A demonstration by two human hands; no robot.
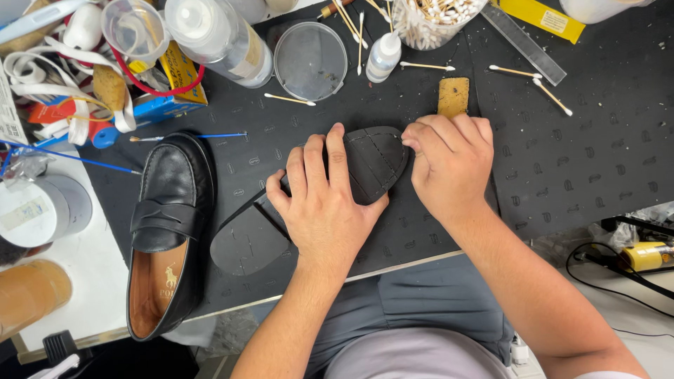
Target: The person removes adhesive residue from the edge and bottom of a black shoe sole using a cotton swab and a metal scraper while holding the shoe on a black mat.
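Observation:
A black loafer lies sole up (372, 158) on the dark work mat (576, 161), toe pointing up and right, heel (246, 242) toward me. My left hand (323, 203) lies flat across the sole's middle, fingers spread, pressing it down. My right hand (449, 165) is at the toe's right edge with the fingers curled in, pinching at the rim; whatever sits between the fingertips is hidden. A second black loafer (168, 231) stands upright to the left, its tan lining showing.
Cotton swabs (523, 71) lie scattered at the back, beside a clear jar of swabs (432, 17), a small dropper bottle (384, 56), a round clear lid (310, 60) and a cork block (453, 96). Bottles, tape and straps crowd the back left. Cables lie at the right.

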